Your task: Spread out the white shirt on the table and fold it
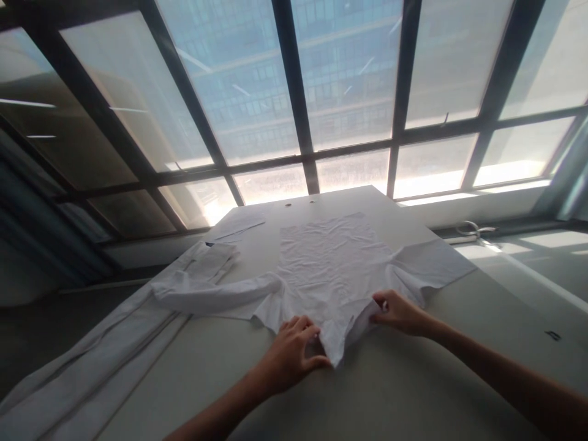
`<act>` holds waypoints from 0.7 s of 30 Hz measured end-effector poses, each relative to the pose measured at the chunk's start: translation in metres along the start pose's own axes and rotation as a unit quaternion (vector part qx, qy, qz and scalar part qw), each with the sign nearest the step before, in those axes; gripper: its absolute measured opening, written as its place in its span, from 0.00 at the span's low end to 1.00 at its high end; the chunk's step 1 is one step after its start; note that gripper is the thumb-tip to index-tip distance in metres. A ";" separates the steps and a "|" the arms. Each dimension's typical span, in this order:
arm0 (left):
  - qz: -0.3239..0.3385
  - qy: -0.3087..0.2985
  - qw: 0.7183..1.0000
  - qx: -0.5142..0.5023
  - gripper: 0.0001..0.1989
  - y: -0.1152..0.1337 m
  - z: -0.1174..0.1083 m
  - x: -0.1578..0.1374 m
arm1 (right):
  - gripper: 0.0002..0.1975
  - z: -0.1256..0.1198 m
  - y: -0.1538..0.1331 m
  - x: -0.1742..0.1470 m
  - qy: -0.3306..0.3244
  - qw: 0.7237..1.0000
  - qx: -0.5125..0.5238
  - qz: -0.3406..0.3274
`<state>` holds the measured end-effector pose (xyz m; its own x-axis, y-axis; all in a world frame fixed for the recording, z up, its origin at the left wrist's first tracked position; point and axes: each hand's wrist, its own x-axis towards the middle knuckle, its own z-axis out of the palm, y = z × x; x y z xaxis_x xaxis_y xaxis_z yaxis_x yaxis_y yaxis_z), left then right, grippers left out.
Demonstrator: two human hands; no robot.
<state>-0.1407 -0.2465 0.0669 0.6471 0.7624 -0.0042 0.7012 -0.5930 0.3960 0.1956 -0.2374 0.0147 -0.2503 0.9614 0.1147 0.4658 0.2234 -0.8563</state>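
A white, wrinkled long-sleeved shirt (331, 257) lies spread on the pale table (206, 380), its sleeves reaching out to the left and right. The collar end points towards me, its fabric bunched into a raised fold. At the right side of that fold, my right hand (397, 313) pinches the shirt's edge between thumb and fingers. My left hand (291, 355) is at the fold's left side. Its fingers rest against the cloth, and its thumb stands apart near the fold's tip, leaving a gap between them.
Light fabric pieces (114, 355) drape along the table's left side. Flat white sheets (239, 225) lie at its far left, with two small objects (288, 204) at the far end. Large windows (349, 73) rise behind. A white cord (478, 230) is at right.
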 end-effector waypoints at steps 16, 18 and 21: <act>0.247 -0.030 0.966 -0.062 0.16 -0.021 0.038 0.011 | 0.10 -0.009 -0.002 -0.078 -0.051 0.976 -0.098 -0.187; 0.240 -0.065 0.965 -0.082 0.16 -0.022 0.027 0.005 | 0.10 -0.012 -0.007 -0.080 -0.052 0.977 -0.090 -0.189; 0.250 -0.077 0.960 -0.105 0.17 -0.014 0.006 0.006 | 0.11 -0.017 -0.018 -0.063 -0.027 0.984 -0.086 -0.156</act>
<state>-0.1444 -0.2352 0.0557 0.9346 0.3397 0.1058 0.2265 -0.7975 0.5591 0.2169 -0.2990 0.0317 -0.4466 0.8327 0.3272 0.4951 0.5347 -0.6849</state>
